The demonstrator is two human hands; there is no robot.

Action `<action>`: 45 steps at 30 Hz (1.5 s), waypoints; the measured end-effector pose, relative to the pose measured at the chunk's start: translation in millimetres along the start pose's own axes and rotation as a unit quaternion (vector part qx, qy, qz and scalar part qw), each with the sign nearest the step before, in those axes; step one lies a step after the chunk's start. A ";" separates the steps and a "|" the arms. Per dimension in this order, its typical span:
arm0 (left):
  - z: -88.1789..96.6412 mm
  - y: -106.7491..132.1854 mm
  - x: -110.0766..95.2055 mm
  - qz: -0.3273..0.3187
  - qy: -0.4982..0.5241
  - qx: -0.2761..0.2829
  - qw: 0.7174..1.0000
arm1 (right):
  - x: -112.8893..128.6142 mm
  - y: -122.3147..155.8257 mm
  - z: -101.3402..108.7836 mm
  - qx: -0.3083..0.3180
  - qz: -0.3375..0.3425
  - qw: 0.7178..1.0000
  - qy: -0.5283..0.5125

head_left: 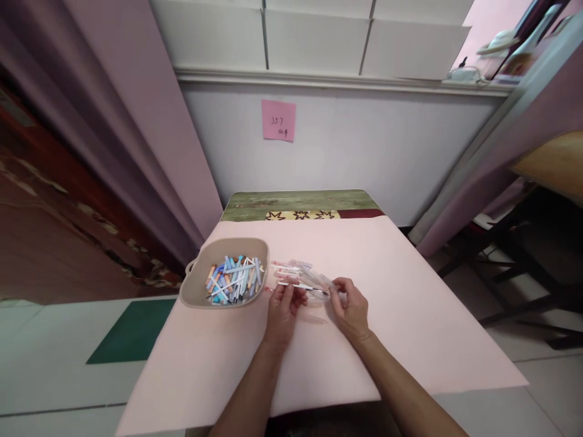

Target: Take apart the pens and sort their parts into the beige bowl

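"Both grips are pinched on one slim white pen (306, 287), left hand (283, 309) and right hand (350, 309), low over the pink counter (410, 315)."

"I'd keep it level, ends steady. Just beyond lie clear loose pens (296, 267); the beige tray (195, 285) holds blue ones."

A slim white pen (304, 286) is held level, gripped at both ends. Just behind it, loose clear pens (298, 269) lie scattered on the pink tabletop (410, 303).

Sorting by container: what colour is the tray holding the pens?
Beige tray, clearest in the head view.
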State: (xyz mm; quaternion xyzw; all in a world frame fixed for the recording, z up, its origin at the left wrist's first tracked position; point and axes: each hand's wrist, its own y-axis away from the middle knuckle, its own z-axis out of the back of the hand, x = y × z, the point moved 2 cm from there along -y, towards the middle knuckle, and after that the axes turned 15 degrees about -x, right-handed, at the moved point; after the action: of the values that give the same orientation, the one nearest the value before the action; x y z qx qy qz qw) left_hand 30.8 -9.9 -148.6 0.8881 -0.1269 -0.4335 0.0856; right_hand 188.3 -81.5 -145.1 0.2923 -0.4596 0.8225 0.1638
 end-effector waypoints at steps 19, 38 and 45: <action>3.0 -1.4 -0.1 -0.032 0.000 -0.023 0.999 | 5.0 1.1 9.8 0.010 -0.002 0.998 -0.066; -0.5 0.7 -4.3 -0.038 -0.006 -0.038 0.999 | 12.8 2.5 7.8 0.045 0.102 0.991 -0.068; -5.7 8.9 -16.7 -0.071 -0.011 -0.050 0.996 | 22.2 11.7 7.8 0.083 0.097 0.990 -0.058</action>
State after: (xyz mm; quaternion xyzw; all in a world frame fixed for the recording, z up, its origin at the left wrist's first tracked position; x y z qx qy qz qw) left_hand 24.1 -13.1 -130.3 0.8844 -0.0421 -0.4544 0.0977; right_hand 167.4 -94.2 -135.6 0.3060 -0.4249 0.8513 0.0312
